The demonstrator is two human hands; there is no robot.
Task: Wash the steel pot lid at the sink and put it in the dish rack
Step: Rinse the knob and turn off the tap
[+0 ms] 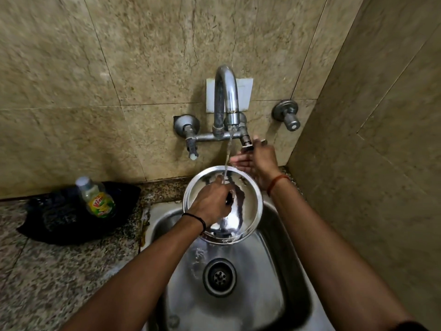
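The round steel pot lid is held over the back of the steel sink, its shiny face up. My left hand grips the lid's handle at its centre. Water runs from the curved tap spout onto the lid near my left fingers. My right hand is behind the lid, its fingers closed around the tap's right handle. No dish rack is in view.
A dish-soap bottle stands on a black cloth on the speckled granite counter at the left. A second valve sticks out of the tiled wall. A side wall closes the right. The sink drain lies below the lid.
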